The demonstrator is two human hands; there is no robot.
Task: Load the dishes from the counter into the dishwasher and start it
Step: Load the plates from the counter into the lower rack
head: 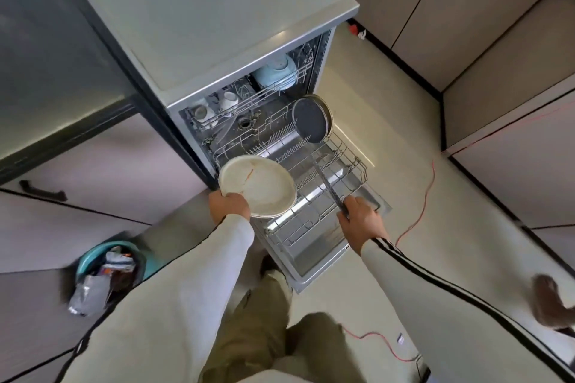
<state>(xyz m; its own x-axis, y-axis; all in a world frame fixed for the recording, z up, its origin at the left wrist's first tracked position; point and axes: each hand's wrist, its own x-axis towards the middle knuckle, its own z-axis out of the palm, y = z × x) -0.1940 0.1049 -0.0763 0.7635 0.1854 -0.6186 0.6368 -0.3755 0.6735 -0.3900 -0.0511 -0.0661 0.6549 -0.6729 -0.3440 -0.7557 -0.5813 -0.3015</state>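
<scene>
At the rack's (361, 166) back corner, the right hand (361, 215) gripped the pan (310, 120) by its handle; the left hand (228, 205) clutched plates (263, 188), likely needing slotting next.

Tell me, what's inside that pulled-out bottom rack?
A dark pan stands at the far end of the lower rack; the right hand grips a long handle reaching it. The white plate in the left hand hides its left part.

The pulled-out grey wire lower rack (348, 162) is open across its middle and front. A dark round frying pan (309, 121) stands at its back right, long handle slanting across; stacked white round plates (261, 186) overhang the left front.
</scene>
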